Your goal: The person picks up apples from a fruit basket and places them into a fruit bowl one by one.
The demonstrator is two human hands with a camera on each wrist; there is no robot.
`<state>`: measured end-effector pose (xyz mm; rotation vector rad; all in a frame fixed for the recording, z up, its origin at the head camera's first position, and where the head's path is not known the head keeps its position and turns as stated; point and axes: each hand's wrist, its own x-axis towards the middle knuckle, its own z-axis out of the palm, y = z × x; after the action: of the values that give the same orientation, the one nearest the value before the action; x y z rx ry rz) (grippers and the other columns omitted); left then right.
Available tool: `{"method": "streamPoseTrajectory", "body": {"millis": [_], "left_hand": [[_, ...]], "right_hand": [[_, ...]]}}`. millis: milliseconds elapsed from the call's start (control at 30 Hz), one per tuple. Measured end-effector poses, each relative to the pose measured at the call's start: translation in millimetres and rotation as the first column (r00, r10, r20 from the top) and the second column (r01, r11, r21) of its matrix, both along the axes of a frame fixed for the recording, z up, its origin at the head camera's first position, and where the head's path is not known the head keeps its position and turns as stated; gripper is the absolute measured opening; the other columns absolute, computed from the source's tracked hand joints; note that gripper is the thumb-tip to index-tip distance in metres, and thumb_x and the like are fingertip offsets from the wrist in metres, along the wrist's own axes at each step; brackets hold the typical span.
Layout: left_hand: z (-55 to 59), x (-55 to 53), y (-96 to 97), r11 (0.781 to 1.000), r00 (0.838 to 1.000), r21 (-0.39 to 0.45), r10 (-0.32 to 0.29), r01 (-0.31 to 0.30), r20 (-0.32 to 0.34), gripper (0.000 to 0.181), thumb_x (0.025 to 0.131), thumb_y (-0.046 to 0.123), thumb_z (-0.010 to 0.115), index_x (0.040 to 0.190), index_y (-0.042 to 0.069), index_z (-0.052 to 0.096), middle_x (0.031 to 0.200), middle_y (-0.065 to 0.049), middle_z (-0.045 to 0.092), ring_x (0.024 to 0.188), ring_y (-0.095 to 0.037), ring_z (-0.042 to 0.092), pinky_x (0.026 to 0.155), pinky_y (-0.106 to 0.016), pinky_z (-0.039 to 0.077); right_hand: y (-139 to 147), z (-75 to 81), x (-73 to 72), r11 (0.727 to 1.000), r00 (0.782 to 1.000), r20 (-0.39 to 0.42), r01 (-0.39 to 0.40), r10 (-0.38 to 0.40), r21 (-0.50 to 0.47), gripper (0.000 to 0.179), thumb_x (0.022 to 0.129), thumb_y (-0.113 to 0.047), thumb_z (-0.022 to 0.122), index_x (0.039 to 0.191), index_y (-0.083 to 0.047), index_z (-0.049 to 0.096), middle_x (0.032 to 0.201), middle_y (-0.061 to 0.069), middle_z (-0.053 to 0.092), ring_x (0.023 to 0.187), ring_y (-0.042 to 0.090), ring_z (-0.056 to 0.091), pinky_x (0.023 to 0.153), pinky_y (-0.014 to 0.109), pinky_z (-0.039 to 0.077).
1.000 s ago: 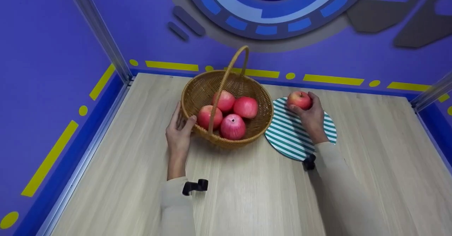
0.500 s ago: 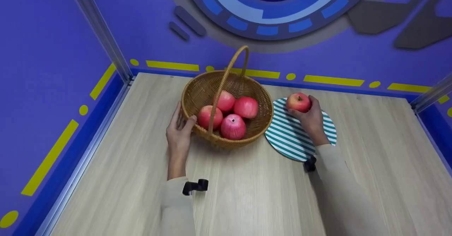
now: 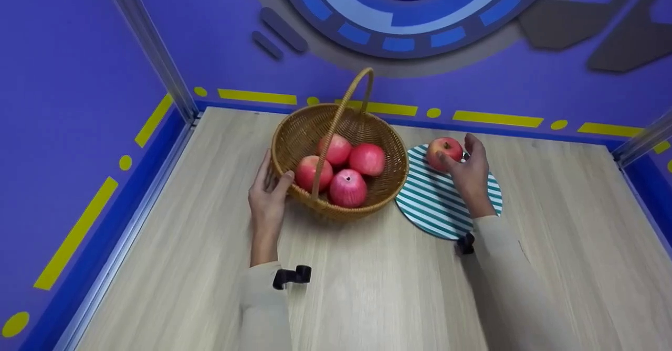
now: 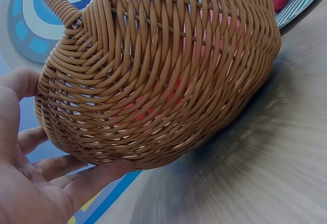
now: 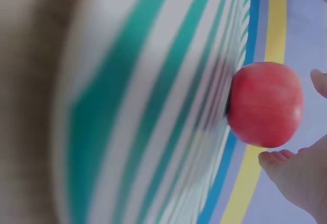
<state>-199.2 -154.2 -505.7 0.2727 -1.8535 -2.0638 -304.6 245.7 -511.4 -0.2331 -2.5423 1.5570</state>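
Observation:
A brown wicker basket (image 3: 295, 135) with a tall arched handle stands tilted, with several red apples (image 3: 348, 188) inside. My left hand (image 3: 268, 199) holds its left side, the thumb over the rim; in the left wrist view the fingers (image 4: 97, 178) lie against the woven outside. To the right, a lone red apple (image 3: 444, 150) sits on the far part of a round green-and-white striped mat (image 3: 433, 214). My right hand (image 3: 471, 175) is beside this apple, thumb and fingers spread; in the right wrist view they stand apart from the apple (image 5: 265, 104).
The pale wooden table (image 3: 346, 288) carries everything. A purple back wall (image 3: 210, 52) with yellow dashes rises right behind the basket and mat, and a similar panel (image 3: 63, 130) closes the left side. The basket's right rim lies close to the mat's left edge.
My right hand held the apple just above or on the mat; now its fingers have opened away from it and the apple rests there. The left hand and basket have stayed put.

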Motion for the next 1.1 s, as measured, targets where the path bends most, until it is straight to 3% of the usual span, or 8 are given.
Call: {"method": "streamPoseTrajectory", "body": {"millis": [367,633,967,1100], "left_hand": [[-0.6,-0.5,-1.4,0.999,1.000,-0.039,-0.003,0.002,-0.021,0.071,0.099,0.019,0.074,0.164,0.017,0.044,0.165,-0.008,0.043,0.152,-0.022,0.039,0.122,-0.035,0.036],[0.3,-0.3,-0.1,1.000,1.000,-0.019,-0.007,0.007,0.006,0.074,0.099,0.019,0.075,0.165,0.016,0.043,0.166,-0.006,0.042,0.152,-0.023,0.039,0.118,-0.034,0.041],[0.1,-1.3,-0.3,1.000,1.000,-0.018,-0.003,0.003,-0.003,0.073,0.098,0.018,0.074,0.164,0.015,0.044,0.165,-0.008,0.042,0.152,-0.024,0.039,0.119,-0.035,0.040],[0.6,-0.7,-0.1,1.000,1.000,-0.023,-0.002,0.002,-0.013,0.073,0.098,0.016,0.074,0.164,0.015,0.044,0.165,-0.009,0.043,0.151,-0.024,0.040,0.119,-0.035,0.039]], "right_hand": [[-22.0,22.8,8.7,0.999,0.990,-0.133,-0.039,0.035,-0.031,0.082,0.100,-0.026,0.078,0.166,-0.007,0.032,0.167,0.012,0.038,0.151,0.030,0.041,0.119,0.041,0.040],[-42.9,42.0,17.4,0.994,0.987,-0.115,-0.111,0.108,-0.022,0.083,0.098,-0.031,0.080,0.165,-0.013,0.036,0.166,0.007,0.042,0.151,0.026,0.042,0.120,0.042,0.039],[-62.2,55.0,23.9,0.964,0.940,-0.224,-0.266,0.258,-0.007,0.075,0.096,-0.021,0.082,0.159,-0.008,0.044,0.161,0.006,0.050,0.147,0.022,0.047,0.120,0.040,0.040],[-67.7,54.7,25.6,0.951,0.925,-0.229,-0.307,0.303,0.017,0.075,0.095,-0.018,0.083,0.159,-0.008,0.046,0.159,0.008,0.051,0.145,0.026,0.050,0.118,0.046,0.042]]}}
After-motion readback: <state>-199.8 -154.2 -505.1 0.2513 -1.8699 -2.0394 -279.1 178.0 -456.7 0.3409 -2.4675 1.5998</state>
